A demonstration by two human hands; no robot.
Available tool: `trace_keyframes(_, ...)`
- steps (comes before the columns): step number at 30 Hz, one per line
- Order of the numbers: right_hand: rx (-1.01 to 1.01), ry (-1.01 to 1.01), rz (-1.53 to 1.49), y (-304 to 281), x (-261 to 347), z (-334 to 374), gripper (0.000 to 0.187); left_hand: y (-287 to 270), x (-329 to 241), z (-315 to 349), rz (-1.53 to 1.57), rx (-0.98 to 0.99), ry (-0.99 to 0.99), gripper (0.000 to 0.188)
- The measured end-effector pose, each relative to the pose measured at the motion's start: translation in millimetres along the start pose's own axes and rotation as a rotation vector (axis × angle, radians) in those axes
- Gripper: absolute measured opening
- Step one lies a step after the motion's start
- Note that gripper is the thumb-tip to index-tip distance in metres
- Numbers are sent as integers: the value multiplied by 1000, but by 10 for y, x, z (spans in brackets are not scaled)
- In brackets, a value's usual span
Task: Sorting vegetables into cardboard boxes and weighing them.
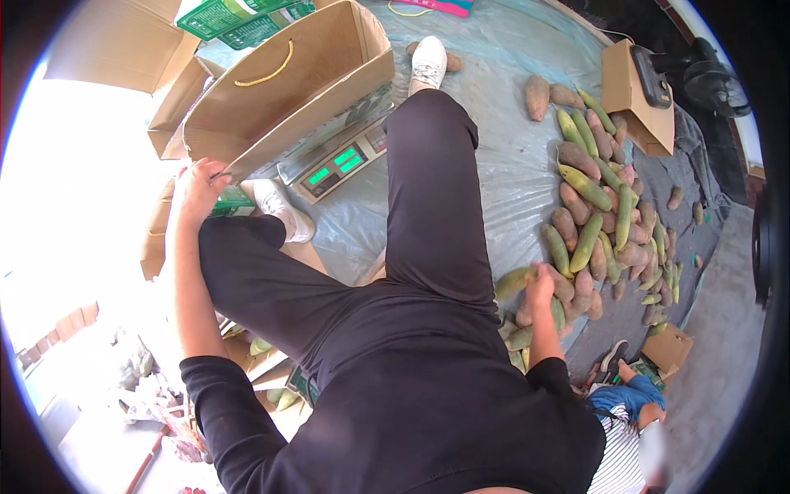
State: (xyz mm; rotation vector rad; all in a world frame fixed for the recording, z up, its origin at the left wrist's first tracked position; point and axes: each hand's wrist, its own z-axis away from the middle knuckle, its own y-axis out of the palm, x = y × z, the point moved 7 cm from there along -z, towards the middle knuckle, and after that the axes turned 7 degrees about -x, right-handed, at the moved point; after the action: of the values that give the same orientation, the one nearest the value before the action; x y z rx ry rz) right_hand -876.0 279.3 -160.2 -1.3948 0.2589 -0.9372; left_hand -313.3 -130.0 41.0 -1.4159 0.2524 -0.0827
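Note:
My left hand point(200, 188) is closed on the near corner of a tall open cardboard box point(288, 90) with a yellow cord handle. The part of the box that shows inside is bare cardboard. It stands on a digital scale point(341, 169) with lit green displays. Over at the right, my right hand point(540, 286) has its fingers around the end of a long green radish point(513, 283), at the near edge of a heap. Heaped there are more green radishes point(586, 243) and brownish-pink tubers point(578, 203) that look like sweet potatoes.
Plastic sheeting point(510, 165) covers the floor. A small carton point(638, 99) with a dark device on it stands beyond the heap. Green printed cartons point(247, 20) lie at the far left. Another person point(621, 412) is at the lower right. A tuber point(454, 62) lies by my shoe.

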Motion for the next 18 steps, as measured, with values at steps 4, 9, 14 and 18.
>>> trace_keyframes(4, -242, -158, -143, -658, 742, -760, 34, -51, -54, 19, -7, -34, 51, 17)
trace_keyframes(9, -513, -388, -468, -1748, 2092, -1416, 33, -24, -141, 32, 70, 3, 108, 12)
trace_keyframes(14, -553, -704, -962, -2387, 3610, -1448, 29, -70, -178, 49, 69, 14, 112, 12)
trace_keyframes(18, -278, -771, -1120, -2114, 4739, -1362, 28, -72, -169, 31, 104, -87, 176, 10)
